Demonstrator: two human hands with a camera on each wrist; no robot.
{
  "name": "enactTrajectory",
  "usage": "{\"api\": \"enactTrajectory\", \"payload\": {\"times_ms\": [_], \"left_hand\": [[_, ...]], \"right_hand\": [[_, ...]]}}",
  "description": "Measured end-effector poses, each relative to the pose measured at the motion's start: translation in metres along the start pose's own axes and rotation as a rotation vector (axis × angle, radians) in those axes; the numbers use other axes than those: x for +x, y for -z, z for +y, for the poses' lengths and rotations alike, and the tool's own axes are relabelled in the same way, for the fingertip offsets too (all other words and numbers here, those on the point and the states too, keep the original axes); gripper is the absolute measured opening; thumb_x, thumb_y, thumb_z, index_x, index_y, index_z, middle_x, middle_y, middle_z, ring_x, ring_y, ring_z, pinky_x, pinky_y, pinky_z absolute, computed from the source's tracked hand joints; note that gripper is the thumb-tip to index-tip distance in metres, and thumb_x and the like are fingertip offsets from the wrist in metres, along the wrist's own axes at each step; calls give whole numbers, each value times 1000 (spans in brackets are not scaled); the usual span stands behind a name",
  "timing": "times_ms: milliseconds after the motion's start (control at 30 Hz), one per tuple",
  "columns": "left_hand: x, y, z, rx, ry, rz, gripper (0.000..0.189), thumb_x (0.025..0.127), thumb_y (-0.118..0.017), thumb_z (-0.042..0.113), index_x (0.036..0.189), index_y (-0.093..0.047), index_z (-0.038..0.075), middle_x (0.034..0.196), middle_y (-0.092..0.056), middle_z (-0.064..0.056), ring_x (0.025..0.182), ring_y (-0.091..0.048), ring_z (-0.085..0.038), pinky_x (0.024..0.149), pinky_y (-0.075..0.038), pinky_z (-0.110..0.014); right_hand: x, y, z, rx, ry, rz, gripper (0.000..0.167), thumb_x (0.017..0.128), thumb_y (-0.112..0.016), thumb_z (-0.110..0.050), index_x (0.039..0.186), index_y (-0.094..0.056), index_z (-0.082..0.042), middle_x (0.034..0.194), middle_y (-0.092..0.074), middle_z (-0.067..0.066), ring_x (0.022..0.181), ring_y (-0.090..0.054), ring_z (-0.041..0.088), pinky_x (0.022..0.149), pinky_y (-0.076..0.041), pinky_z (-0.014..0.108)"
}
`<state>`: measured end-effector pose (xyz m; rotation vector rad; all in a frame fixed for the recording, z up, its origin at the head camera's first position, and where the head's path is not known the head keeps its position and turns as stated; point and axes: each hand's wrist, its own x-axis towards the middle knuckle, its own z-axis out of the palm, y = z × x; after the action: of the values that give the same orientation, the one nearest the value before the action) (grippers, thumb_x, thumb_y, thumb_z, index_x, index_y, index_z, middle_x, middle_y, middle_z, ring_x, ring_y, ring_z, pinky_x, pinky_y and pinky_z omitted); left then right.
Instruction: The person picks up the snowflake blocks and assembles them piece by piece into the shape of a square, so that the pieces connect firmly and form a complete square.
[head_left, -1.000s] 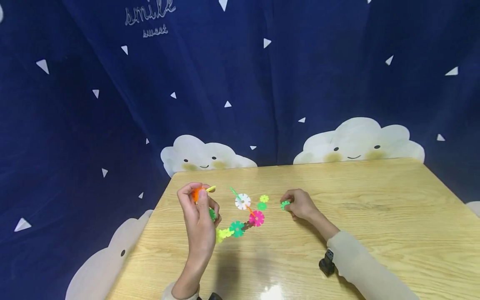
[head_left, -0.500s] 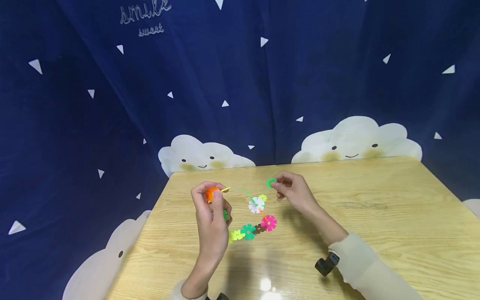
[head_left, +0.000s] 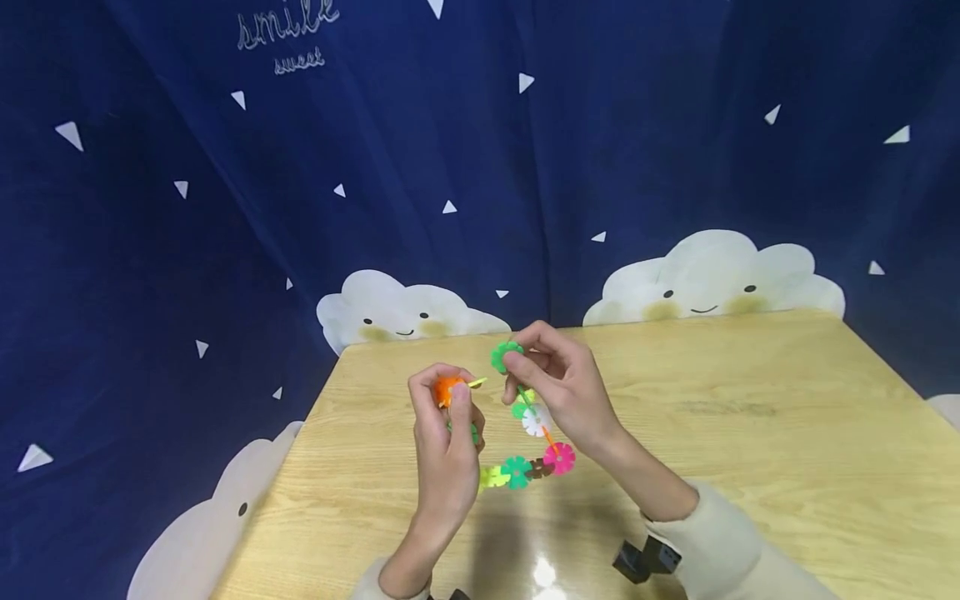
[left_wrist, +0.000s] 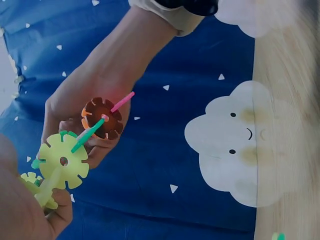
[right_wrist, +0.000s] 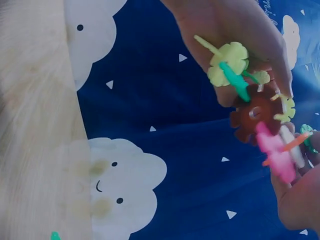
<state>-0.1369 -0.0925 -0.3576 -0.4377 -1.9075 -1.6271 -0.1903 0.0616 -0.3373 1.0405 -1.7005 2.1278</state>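
Observation:
Left of the table's middle, my left hand grips a chain of slotted snowflake discs. An orange disc sits between its thumb and fingers. Lower along the chain come a green disc, a brown disc, a pink disc and a white disc, in the air over the table. My right hand pinches a loose-looking green disc by thumb and fingers, above the white end. Whether it touches the chain is hidden. A yellow disc shows large in the left wrist view.
On the wooden table, behind the chain, lie a small yellow disc and another green disc. A blue curtain with white clouds hangs beyond the table's far edge.
My right hand has lifted the green disc off the table and carried it up and left, to the chain's white end. My left hand has moved right with the chain.

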Motion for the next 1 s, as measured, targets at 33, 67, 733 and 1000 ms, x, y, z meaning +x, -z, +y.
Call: {"api": "enactTrajectory", "payload": {"times_ms": [33, 67, 733, 1000], "left_hand": [[-1, 0, 0, -1, -1, 3, 15, 112, -44, 12, 124, -43, 4, 78, -52, -10, 50, -43, -21, 41, -36, -25], [-1, -1, 0, 0, -2, 6, 14, 112, -44, 12, 124, -43, 4, 76, -51, -12, 50, -43, -21, 41, -36, -25], [0, -3, 6, -54, -15, 18, 15, 112, -41, 11, 123, -41, 1, 95, -55, -7, 51, -42, -19, 39, -35, -24], [-2, -5, 5, -36, -27, 13, 14, 112, -42, 10, 123, -43, 2, 81, -51, -11, 51, -43, -20, 40, -36, -24]], "right_hand": [[-2, 0, 1, -4, -14, 1, 3, 101, -63, 0, 102, -64, 3, 86, -67, 9, 58, -65, 25, 62, -60, 33], [-3, 0, 2, -4, -23, 0, 4, 101, -63, -1, 102, -64, 3, 86, -67, 9, 55, -63, 26, 59, -58, 33], [-9, -4, -7, -150, -55, 1, 7, 100, -66, -2, 101, -67, -8, 62, -54, 6, 45, -48, 19, 39, -40, 28], [-11, -3, -8, -147, -51, 11, 20, 96, -70, 0, 115, -67, -7, 80, -64, 7, 47, -51, 20, 41, -44, 29]]}}
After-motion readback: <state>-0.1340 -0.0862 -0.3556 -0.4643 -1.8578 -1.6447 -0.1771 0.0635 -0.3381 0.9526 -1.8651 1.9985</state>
